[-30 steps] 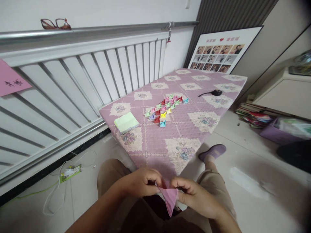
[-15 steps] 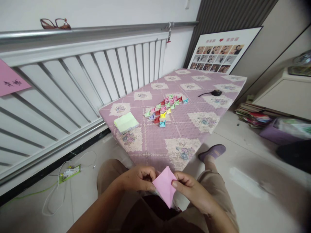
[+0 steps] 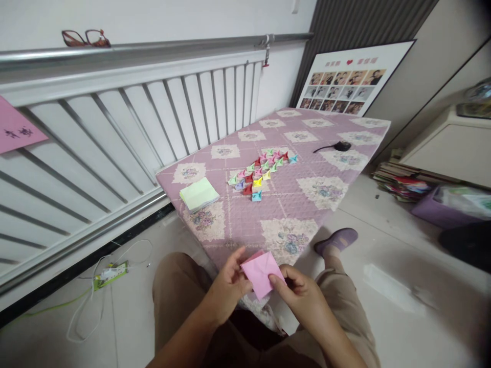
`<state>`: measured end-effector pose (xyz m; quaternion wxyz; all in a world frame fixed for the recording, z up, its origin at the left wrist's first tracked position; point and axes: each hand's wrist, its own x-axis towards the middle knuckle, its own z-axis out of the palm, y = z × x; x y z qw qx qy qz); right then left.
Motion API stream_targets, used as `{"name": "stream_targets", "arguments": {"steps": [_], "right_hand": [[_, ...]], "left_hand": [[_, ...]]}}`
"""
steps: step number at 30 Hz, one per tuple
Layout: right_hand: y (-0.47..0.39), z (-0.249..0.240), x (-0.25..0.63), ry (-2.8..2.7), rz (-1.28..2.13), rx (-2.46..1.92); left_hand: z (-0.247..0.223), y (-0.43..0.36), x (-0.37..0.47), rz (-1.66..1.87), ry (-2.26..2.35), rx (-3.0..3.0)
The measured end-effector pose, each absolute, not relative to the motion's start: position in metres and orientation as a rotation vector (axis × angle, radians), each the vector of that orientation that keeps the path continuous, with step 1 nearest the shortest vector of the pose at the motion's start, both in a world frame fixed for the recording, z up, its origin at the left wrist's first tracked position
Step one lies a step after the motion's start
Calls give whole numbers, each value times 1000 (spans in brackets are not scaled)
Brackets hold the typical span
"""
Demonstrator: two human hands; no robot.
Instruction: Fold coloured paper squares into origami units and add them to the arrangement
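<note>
Between my hands, just above my lap at the table's near corner, is a folded square of pink origami paper (image 3: pixel 262 274) with diagonal creases. My right hand (image 3: pixel 301 291) pinches its right edge, thumb on the front face and fingers behind. At the left edge, my left hand (image 3: pixel 229 282) has its thumb against the lower corner and its index finger raised along the side; its other fingertips are partly hidden. Several small folded paper figures (image 3: pixel 258 182) in red, pink, green, yellow and blue stand in rows on the table. A stack of pale green paper (image 3: pixel 200 194) lies left of them.
The table (image 3: pixel 245 240) has a purple flowered cloth. A black object with a thin tail (image 3: pixel 342 146) lies at its far right. A white radiator (image 3: pixel 153 112) runs along the left, with glasses (image 3: pixel 86 38) on the pipe above. A power strip (image 3: pixel 111 274) sits on the floor.
The pink paper has turned from a diamond to a squarer pose, looks more folded and is slightly higher. My left hand has rotated, its fingers now pointing up. My right hand keeps its pinch.
</note>
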<state>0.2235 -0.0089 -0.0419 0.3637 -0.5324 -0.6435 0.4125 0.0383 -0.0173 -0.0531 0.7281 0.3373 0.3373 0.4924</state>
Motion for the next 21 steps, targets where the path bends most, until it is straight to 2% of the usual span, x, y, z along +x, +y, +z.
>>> {"name": "stream_targets", "arguments": {"steps": [8, 21], "right_hand": [[-13, -41, 219, -1838, 781, -1376], [-12, -31, 216, -1714, 963, -1254]], "left_hand": [[-58, -30, 63, 983, 887, 558], [-60, -31, 60, 812, 1171, 998]]}}
